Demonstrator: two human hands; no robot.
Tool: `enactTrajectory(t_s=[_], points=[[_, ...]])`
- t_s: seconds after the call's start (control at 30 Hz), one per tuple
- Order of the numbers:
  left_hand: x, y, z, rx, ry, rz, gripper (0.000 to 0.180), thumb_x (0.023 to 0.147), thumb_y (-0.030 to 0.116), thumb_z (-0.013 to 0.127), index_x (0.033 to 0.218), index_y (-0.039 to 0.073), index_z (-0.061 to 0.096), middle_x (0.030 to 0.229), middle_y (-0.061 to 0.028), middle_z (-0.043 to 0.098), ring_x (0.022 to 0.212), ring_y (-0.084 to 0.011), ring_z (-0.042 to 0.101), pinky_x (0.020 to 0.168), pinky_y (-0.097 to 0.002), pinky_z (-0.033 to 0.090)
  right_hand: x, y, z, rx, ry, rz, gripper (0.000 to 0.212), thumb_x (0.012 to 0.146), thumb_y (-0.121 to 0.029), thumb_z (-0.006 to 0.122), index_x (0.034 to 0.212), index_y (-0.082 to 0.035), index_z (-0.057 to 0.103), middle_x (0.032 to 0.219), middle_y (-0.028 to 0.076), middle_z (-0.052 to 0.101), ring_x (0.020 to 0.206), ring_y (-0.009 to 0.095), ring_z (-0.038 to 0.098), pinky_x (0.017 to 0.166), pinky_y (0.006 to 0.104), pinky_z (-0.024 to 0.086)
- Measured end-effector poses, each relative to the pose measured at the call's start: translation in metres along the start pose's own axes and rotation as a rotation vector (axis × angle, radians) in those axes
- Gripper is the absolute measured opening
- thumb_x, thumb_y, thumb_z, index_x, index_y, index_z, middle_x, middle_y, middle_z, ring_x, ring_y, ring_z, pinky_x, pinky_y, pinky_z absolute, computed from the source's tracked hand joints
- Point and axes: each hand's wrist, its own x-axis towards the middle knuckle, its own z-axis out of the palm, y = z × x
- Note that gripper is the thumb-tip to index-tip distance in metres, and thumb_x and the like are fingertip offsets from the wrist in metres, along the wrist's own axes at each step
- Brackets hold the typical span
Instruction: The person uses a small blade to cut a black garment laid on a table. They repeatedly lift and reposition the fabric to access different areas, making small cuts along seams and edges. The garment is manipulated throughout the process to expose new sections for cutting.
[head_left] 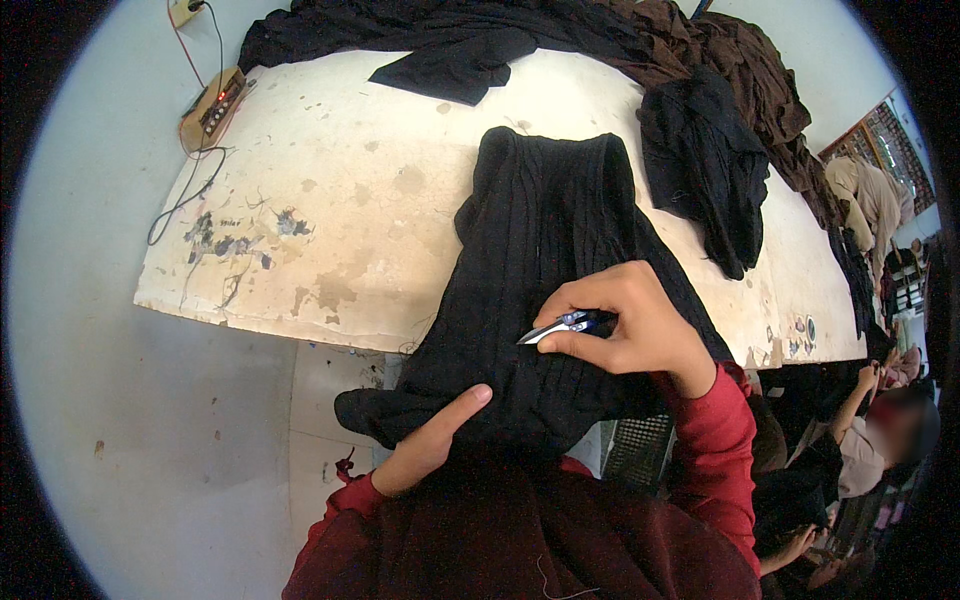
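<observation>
A black pleated garment (540, 220) lies over the table's front edge, its near part hanging toward my lap. My left hand (435, 440) grips the lower left of it, the thumb on top and the other fingers hidden beneath the cloth. Between the thumb and fingers of my right hand (630, 320) is a small pair of thread snips (560, 327) with pointed metal blades and blue on the handle. The blades point left, close over the pleats; whether they touch the cloth I cannot tell.
The worn, cream-coloured table (390, 200) bears a black cloth piece (705, 165) at right and heaped dark cloth (590, 30) along the back. A power strip (215, 110) with cords sits at its left end. Other people (860, 450) sit at the right.
</observation>
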Motion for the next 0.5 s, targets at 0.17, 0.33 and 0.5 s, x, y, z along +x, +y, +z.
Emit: enactTrajectory(t_s=[0.17, 0.33, 0.5], points=[[0.000, 0.005, 0.007, 0.009, -0.008, -0.039, 0.041, 0.100, 0.019, 0.050, 0.135, -0.002, 0.048, 0.133, -0.0151, 0.056, 0.121, -0.0247, 0.056, 0.108, -0.0380, 0.041, -0.012, -0.013, 0.021, -0.013, 0.114, -0.024, 0.022, 0.078, -0.027, 0.077, 0.092, -0.012, 0.070, 0.074, 0.005, 0.069, 0.065, 0.023, 0.069, 0.058, 0.0318, 0.053], [0.000, -0.001, 0.006, 0.031, -0.028, 0.046, 0.040, 0.100, 0.016, 0.049, 0.136, -0.001, 0.048, 0.132, -0.0135, 0.056, 0.120, -0.0233, 0.056, 0.106, -0.0377, 0.044, -0.018, -0.025, 0.030, -0.156, 0.203, -0.046, 0.017, 0.080, -0.027, 0.074, 0.089, -0.012, 0.070, 0.073, 0.005, 0.070, 0.063, 0.022, 0.069, 0.057, 0.0332, 0.053], [0.000, 0.005, 0.016, 0.124, -0.002, 0.159, 0.038, 0.099, 0.013, 0.051, 0.135, 0.001, 0.050, 0.133, -0.0124, 0.056, 0.120, -0.0224, 0.056, 0.105, -0.0366, 0.044, -0.026, -0.024, 0.034, -0.226, 0.292, -0.041, 0.018, 0.080, -0.025, 0.075, 0.090, -0.011, 0.070, 0.074, 0.006, 0.070, 0.063, 0.022, 0.069, 0.057, 0.0329, 0.052]])
